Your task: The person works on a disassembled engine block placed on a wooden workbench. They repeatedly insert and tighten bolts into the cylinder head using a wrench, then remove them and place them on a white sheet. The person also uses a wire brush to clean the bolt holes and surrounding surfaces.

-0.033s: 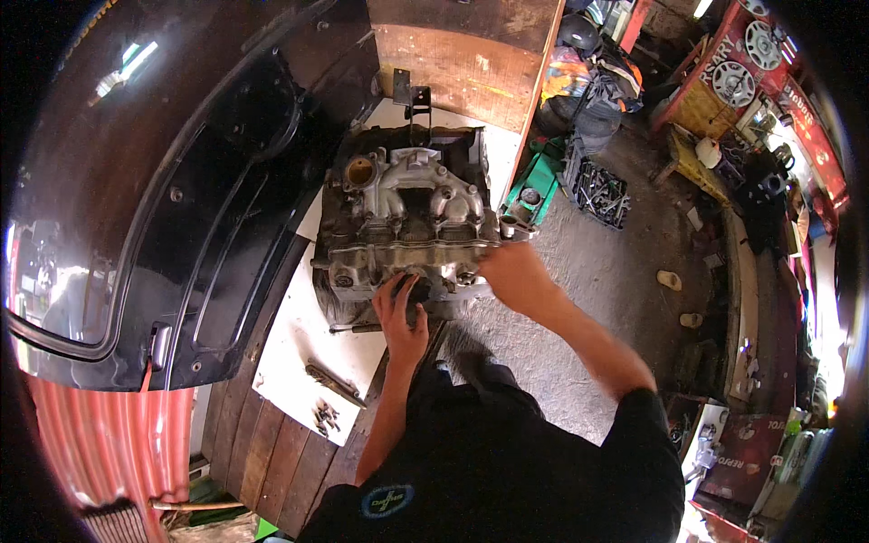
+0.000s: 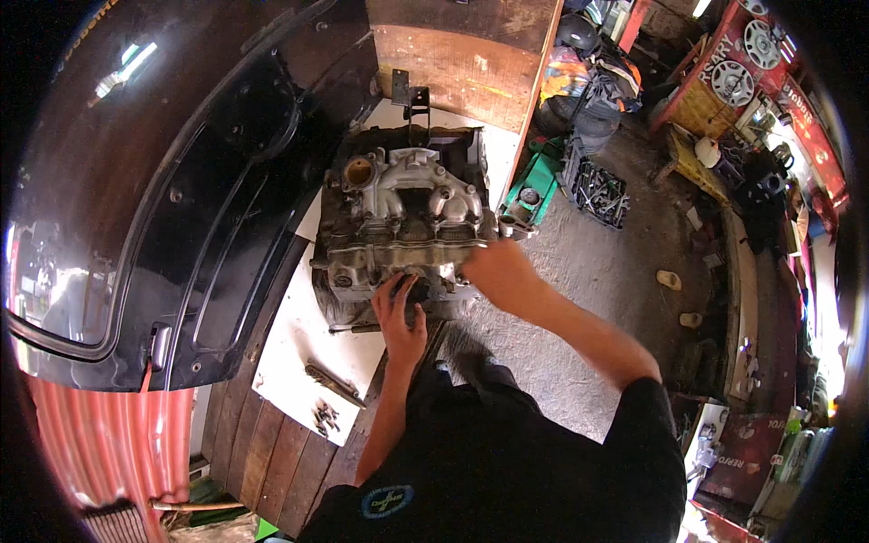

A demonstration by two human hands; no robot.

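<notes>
The fingers of the left hand (image 2: 400,321) are bent and spread apart at the near side of the engine (image 2: 412,231), with a dark rounded part (image 2: 420,290) seen between fingers and thumb. The fingers of the right hand (image 2: 496,273) are curled in at the engine's near right corner; as that hand is blurred and its fingertips are hidden, it cannot be told whether they are clamped on anything, nor can it be told whether the dark part is gripped by the left.

The engine is set upon a white sheet (image 2: 297,339) in the middle of the view, and its upper side is topped by a branched silver manifold (image 2: 419,181). On the sheet's near left portion, a long narrow metal piece (image 2: 335,385) is laid near a small cluster of dark bolts (image 2: 327,417). The sheet is supported by wooden planks (image 2: 262,457).

To the left, much of the view is filled by a dark vehicle panel (image 2: 231,195). Beyond the engine, a wooden panel (image 2: 462,68) is stood upright. To the right, a green tray (image 2: 540,185) and a black tray of tools (image 2: 599,195) are placed near each other on the grey floor (image 2: 588,353).
</notes>
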